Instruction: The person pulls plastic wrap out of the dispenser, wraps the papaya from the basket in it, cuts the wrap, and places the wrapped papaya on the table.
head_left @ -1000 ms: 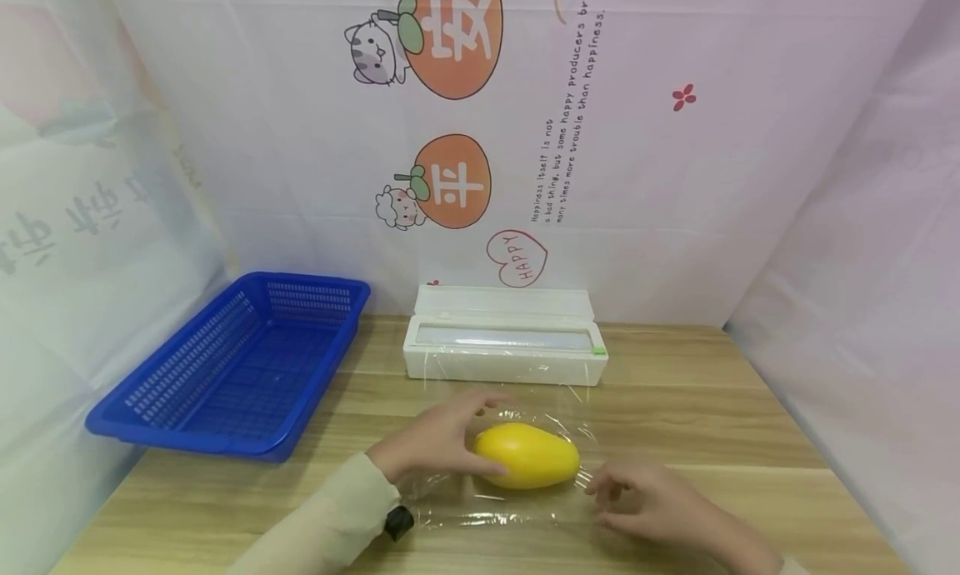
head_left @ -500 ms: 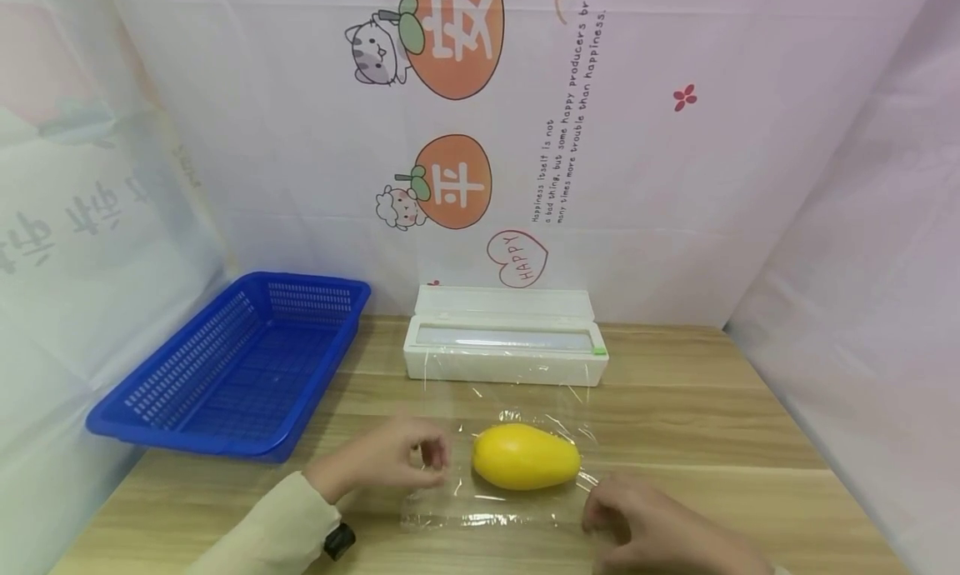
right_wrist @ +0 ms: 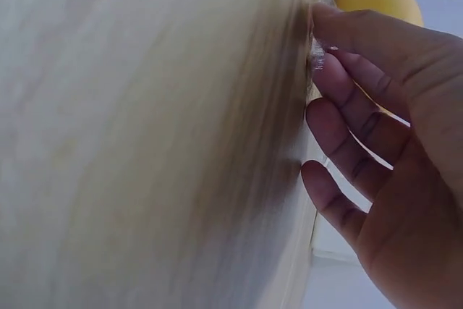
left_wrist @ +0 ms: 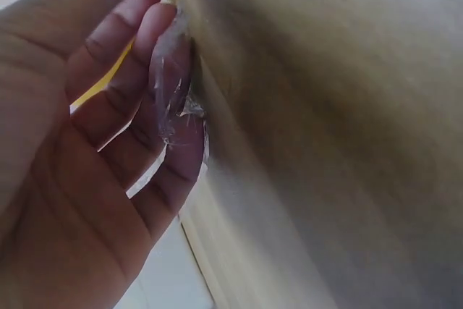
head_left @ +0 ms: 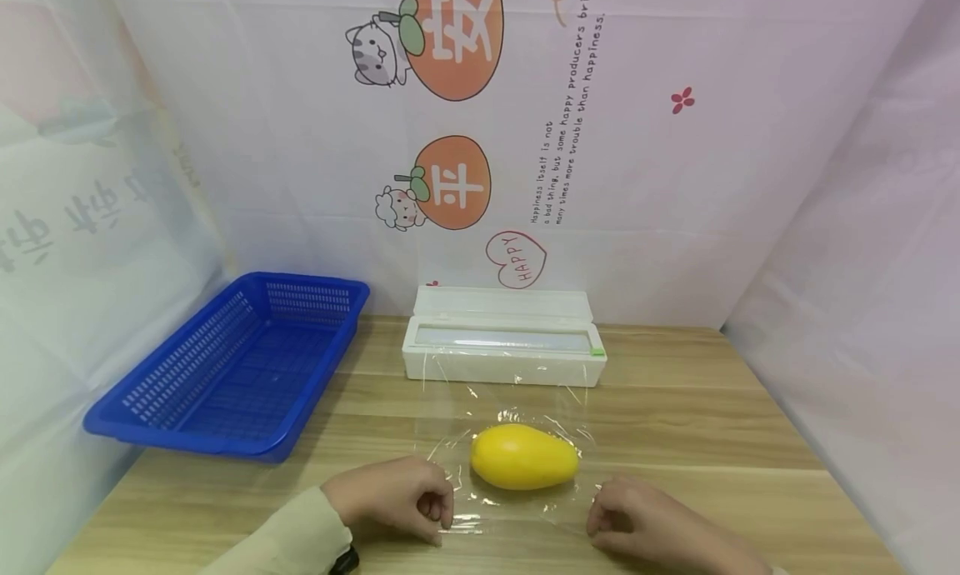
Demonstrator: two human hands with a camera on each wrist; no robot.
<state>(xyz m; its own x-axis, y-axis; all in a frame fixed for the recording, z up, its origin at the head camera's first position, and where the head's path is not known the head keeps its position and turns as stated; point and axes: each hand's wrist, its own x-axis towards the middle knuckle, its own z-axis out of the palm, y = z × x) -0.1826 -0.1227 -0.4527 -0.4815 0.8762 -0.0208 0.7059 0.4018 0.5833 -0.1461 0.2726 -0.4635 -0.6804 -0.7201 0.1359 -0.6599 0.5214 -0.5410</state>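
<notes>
A yellow mango [head_left: 524, 457] is seen lying on its side on a sheet of clear plastic wrap [head_left: 510, 408] spread flat over a wooden table [head_left: 675, 408], near the table's front edge and between two hands. The fruit is set at the middle of the sheet, apparently so that film is left free on every side of it.

The sheet's near edge is taken up at both front corners. At the left corner, the film is pinched by the left hand [head_left: 393, 496], its fingers [left_wrist: 170, 85] curled inward; in the left wrist view, crumpled wrap is shown gathered against the fingertips. At the right corner, the right hand [head_left: 641, 525] is lowered to the table with thumb and forefinger brought together on a small fold of wrap [right_wrist: 317, 56], while its other fingers [right_wrist: 340, 157] are left loosely spread. Neither hand is in contact with the mango.

Behind the fruit, a white wrap dispenser [head_left: 504, 335] is placed with its lid raised, the sheet's far edge reaching its front, which suggests the film was drawn from it. A blue plastic basket [head_left: 225, 367] is positioned at the table's left, well apart from the mango. A printed backdrop [head_left: 450, 142] with cartoon figures is hung behind the table.
</notes>
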